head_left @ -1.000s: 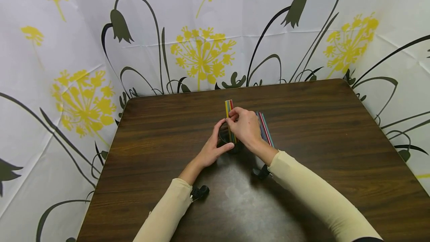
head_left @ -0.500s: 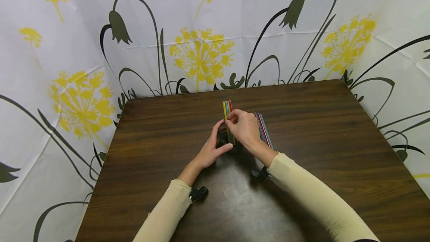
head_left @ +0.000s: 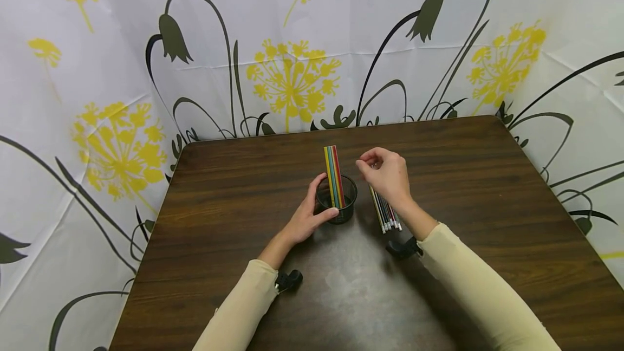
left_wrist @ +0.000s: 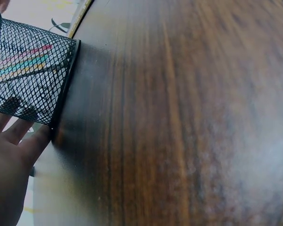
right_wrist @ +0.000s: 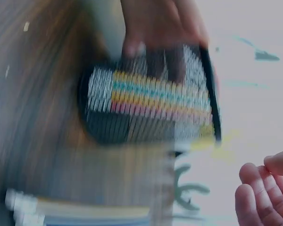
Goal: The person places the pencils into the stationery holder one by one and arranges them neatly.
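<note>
A black mesh pencil cup (head_left: 347, 214) stands on the table, seen sideways in both wrist views. My left hand (head_left: 304, 215) holds it from the left, thumb at the near side and fingers at the far side. Several coloured pencils (head_left: 334, 175), yellow, blue and red among them, lean upright together inside the cup. To the right of the cup is my right hand (head_left: 387, 175), fingers loosely curled and nothing between them. Beneath and beside that hand lies a row of pencils (head_left: 385, 213) with white eraser ends toward me; the hand hides their far part.
The dark wood-grain table (head_left: 234, 194) extends around the cup on all sides. Behind it hangs a white curtain (head_left: 312, 26) with a flower print. A small dark camera is worn on each wrist. The right wrist view is blurred by motion.
My right hand has let go of the pencils in the cup and moved right, over the pencils on the table. The left hand stays on the cup.
</note>
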`<act>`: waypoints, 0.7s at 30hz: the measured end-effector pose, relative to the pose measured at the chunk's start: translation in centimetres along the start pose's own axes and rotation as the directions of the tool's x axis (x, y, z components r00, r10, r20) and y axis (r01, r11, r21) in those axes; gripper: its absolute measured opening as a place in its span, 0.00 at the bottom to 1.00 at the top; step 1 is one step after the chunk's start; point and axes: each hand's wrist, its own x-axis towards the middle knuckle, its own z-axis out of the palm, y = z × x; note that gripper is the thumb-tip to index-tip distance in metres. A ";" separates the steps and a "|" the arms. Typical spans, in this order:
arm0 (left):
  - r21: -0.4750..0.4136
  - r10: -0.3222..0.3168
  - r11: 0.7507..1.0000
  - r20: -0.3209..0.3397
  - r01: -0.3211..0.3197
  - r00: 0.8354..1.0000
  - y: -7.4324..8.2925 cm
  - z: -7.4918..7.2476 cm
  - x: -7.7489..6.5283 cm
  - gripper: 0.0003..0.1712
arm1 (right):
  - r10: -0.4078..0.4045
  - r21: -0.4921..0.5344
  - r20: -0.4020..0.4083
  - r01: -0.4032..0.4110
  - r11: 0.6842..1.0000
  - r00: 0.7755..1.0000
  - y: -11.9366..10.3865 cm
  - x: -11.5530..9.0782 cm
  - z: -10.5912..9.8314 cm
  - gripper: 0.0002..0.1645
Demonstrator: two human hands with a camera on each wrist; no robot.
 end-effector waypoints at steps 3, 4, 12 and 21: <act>0.017 -0.012 1.000 -0.004 0.012 1.000 0.2 0.0 -0.1 0.47 | 0.105 -0.032 0.057 -0.103 0.994 0.993 2.1 0.3 -1.3 0.06; 0.018 -0.016 1.000 -0.005 0.016 1.000 0.3 0.0 -0.1 0.47 | 0.146 -0.040 0.085 -0.143 0.989 0.986 3.0 0.4 -1.5 0.07; -0.004 -0.012 1.000 0.001 0.012 1.000 0.0 0.0 0.0 0.48 | 0.390 -0.160 0.231 -0.360 0.919 0.892 8.9 -0.9 -2.2 0.14; -0.002 -0.007 1.000 0.011 0.007 1.000 0.0 -0.1 0.0 0.47 | 0.419 -0.231 0.234 -0.369 0.900 0.877 10.4 -1.0 -1.9 0.15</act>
